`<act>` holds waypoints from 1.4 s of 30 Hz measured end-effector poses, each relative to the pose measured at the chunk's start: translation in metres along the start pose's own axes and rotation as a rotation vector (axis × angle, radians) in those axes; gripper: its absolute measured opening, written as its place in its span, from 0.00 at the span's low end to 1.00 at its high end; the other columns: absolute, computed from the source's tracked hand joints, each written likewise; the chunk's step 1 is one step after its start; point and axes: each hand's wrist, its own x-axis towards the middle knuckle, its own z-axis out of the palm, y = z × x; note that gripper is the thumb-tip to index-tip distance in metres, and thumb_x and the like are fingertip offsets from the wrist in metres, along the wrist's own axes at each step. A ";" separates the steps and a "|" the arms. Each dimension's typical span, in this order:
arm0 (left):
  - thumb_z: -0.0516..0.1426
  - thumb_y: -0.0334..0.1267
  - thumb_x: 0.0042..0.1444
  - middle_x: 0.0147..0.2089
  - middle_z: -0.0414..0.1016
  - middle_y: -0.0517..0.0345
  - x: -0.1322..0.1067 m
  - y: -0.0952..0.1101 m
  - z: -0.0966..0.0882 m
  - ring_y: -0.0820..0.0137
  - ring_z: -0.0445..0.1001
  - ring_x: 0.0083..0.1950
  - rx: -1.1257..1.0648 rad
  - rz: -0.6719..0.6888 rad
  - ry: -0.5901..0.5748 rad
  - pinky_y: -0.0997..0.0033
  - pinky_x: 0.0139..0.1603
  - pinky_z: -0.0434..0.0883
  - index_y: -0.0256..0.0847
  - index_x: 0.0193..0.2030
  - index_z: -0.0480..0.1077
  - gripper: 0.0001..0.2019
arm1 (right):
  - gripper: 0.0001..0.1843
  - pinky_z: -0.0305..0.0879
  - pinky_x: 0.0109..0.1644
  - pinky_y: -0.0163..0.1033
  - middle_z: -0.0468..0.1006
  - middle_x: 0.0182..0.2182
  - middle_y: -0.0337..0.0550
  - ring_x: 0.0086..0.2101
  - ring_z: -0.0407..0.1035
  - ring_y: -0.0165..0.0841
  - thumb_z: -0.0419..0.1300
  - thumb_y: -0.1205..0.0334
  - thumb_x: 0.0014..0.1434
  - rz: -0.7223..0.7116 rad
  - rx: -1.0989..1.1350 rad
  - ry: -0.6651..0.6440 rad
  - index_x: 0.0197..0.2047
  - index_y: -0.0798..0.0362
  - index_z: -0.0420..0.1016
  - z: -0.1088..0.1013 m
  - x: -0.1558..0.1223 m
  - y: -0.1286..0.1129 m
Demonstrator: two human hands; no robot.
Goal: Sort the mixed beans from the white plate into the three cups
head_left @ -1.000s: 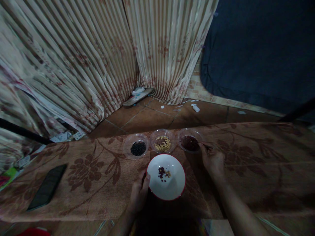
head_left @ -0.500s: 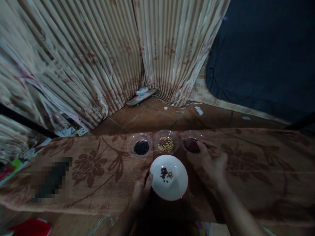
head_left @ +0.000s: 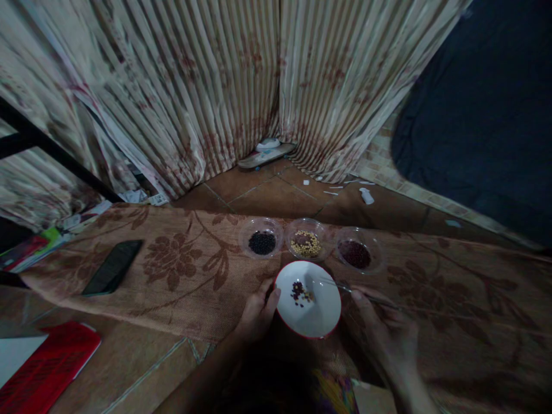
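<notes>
My left hand (head_left: 261, 310) grips the left rim of a white bowl (head_left: 317, 322) with a red edge, its thumb on top. A few dark red beans (head_left: 297, 291) and yellow beans (head_left: 308, 296) lie in the bowl. My right hand (head_left: 383, 328) is closed around a slim metal utensil (head_left: 345, 287), whose thin tip reaches over the bowl's right side. I cannot make out exactly what kind it is. Behind the bowl stand three clear plastic bowls: one with black beans (head_left: 261, 243), one with yellow beans (head_left: 305, 244), one with dark red beans (head_left: 354, 253).
A patterned brown cloth (head_left: 172, 305) covers the table. A dark phone (head_left: 112, 268) lies at the left. Beyond the far edge, a skateboard (head_left: 266, 157) and a small white bottle (head_left: 366, 196) are on the tiled floor. A red item (head_left: 56, 362) is at lower left.
My right hand has moved from the dark red beans' bowl back to the white bowl, bringing the utensil over it. My left hand keeps its grip. The whole view has shifted.
</notes>
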 end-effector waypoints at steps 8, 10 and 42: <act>0.48 0.43 0.63 0.45 0.77 0.55 0.001 -0.003 -0.001 0.67 0.74 0.44 -0.002 0.029 -0.026 0.70 0.47 0.68 0.40 0.54 0.66 0.17 | 0.13 0.70 0.41 0.40 0.79 0.38 0.46 0.39 0.73 0.37 0.58 0.50 0.56 -0.083 -0.196 -0.268 0.34 0.49 0.78 0.002 -0.031 0.011; 0.48 0.43 0.63 0.45 0.77 0.54 0.001 -0.004 -0.001 0.66 0.74 0.44 -0.001 0.037 -0.028 0.71 0.47 0.69 0.40 0.54 0.66 0.17 | 0.13 0.70 0.42 0.41 0.79 0.38 0.45 0.39 0.73 0.37 0.58 0.50 0.57 -0.108 -0.238 -0.261 0.34 0.49 0.78 0.002 -0.031 0.012; 0.48 0.43 0.63 0.46 0.76 0.54 0.001 -0.006 -0.001 0.66 0.74 0.45 -0.015 0.039 -0.027 0.69 0.48 0.68 0.41 0.55 0.66 0.17 | 0.11 0.68 0.46 0.44 0.79 0.35 0.46 0.38 0.73 0.36 0.59 0.56 0.56 -0.260 -0.046 0.079 0.33 0.54 0.78 0.029 0.028 -0.030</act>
